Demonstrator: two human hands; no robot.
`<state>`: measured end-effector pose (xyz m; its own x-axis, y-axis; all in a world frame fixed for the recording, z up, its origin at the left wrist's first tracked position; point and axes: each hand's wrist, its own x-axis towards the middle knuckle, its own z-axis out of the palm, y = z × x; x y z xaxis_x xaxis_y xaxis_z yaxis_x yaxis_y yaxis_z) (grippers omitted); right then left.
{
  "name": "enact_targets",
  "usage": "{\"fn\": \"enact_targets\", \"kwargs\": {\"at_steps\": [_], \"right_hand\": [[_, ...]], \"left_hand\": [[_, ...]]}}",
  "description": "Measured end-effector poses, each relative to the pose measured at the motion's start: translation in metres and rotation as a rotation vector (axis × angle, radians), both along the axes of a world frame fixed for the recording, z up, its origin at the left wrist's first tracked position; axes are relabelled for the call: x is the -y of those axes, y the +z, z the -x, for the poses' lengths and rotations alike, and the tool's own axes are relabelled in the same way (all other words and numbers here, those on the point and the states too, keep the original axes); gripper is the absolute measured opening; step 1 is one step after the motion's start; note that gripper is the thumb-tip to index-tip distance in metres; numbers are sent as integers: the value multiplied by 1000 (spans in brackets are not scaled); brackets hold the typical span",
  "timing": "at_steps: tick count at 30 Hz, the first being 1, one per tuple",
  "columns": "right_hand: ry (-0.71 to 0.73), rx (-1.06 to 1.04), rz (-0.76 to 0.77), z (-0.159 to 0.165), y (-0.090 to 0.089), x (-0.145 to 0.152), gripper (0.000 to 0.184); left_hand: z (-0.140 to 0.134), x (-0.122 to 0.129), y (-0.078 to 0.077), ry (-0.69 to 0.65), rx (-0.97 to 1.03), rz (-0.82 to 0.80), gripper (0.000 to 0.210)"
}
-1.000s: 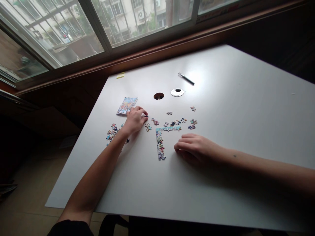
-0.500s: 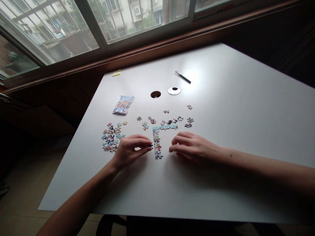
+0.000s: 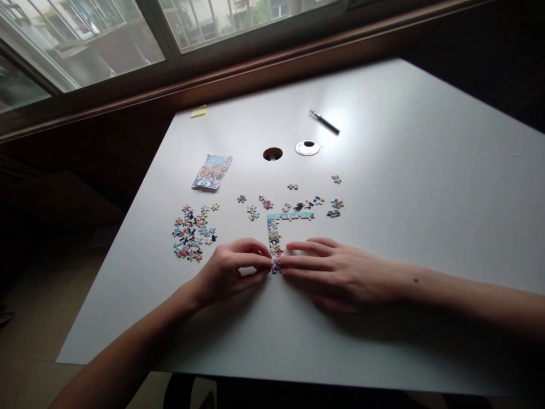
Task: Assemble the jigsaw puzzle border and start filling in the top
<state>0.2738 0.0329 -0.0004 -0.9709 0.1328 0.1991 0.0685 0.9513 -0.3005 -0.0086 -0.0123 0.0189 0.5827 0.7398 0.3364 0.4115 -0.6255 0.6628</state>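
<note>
An L-shaped run of joined jigsaw puzzle pieces [image 3: 273, 233] lies on the white table, one arm along the top and one coming down towards me. My left hand [image 3: 234, 267] is at the lower left edge of the downward arm, thumb and fingers pinched on a puzzle piece that the fingertips mostly hide. From the other side, my right hand [image 3: 336, 270] reaches in with fingers stretched out, their tips touching the lower end of the strip. To the left lies a heap of loose puzzle pieces [image 3: 189, 236].
Several stray pieces [image 3: 299, 206] are scattered beyond the strip. Farther back are a colourful picture packet [image 3: 213, 172], a round cable hole [image 3: 272, 154], its metal cover [image 3: 307, 147], a pen [image 3: 325, 122] and a yellow sticky note [image 3: 198, 111]. A window runs behind the table.
My left hand has carried its dark puzzle piece right and slightly down to the strip's lower end. My right hand has moved left, its fingers straightening onto the strip. The view has tilted down slightly.
</note>
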Motion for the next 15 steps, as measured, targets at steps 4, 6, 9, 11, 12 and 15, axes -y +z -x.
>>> {"fn": "enact_targets", "kwargs": {"at_steps": [4,6,9,11,12,15], "right_hand": [[-9,-9,7,0,0,1,65],[-7,-9,2,0,1,1,63],[-19,5,-5,0,1,1,59],[-20,9,-8,0,1,1,58],[-19,6,-7,0,1,1,58],[-18,-8,-3,0,0,1,60]], "left_hand": [[-2,6,-1,-42,14,-51,16],[-3,9,-3,-50,7,-78,16],[-3,10,-6,-87,-38,-119,16],[-4,9,-7,-112,-62,-135,15],[-5,9,-7,-119,-67,-138,15],[-6,8,-7,-117,-79,-156,13]]}}
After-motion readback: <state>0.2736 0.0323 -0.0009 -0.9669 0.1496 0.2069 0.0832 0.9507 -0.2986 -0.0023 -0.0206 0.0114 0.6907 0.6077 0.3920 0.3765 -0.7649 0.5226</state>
